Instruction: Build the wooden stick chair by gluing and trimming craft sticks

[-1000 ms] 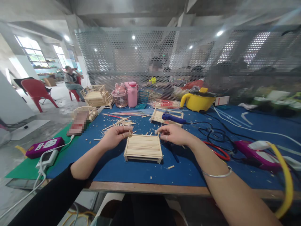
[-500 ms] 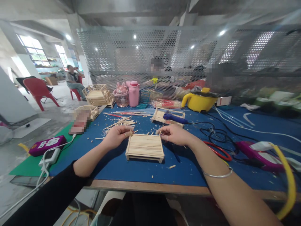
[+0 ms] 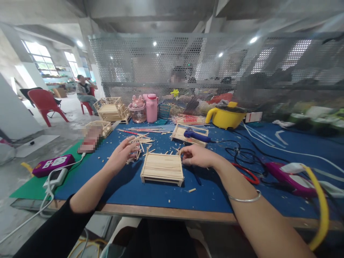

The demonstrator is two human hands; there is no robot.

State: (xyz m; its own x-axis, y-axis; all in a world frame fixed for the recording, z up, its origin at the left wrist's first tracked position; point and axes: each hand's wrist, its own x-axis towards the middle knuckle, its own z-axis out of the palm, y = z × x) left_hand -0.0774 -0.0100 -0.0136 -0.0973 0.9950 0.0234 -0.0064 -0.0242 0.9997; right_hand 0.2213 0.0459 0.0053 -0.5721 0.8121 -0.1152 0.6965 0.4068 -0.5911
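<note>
Big blue counter [image 3: 150,195] w/ craft clutter everywhere, but the main thing is the stick platform [image 3: 162,168], a flat deck of wooden sticks on short legs, sitting mid-counter right in front of the person. Behind it there's a glue gun [image 3: 197,135] lying on another stick frame [image 3: 189,135], well apart from the hands.

Right hand [image 3: 198,156] is at the platform's far right corner, grip pinched together on a stick end there imo. Left hand [image 3: 122,154] is off to the left, fingers spread, reaching into the loose sticks [image 3: 139,141].

Tips for this bit: keep that right pinch steady so the deck doesn't skate around, pick one straight stick not a clump, and check length vs the deck edge b4 any glue goes on.
</note>
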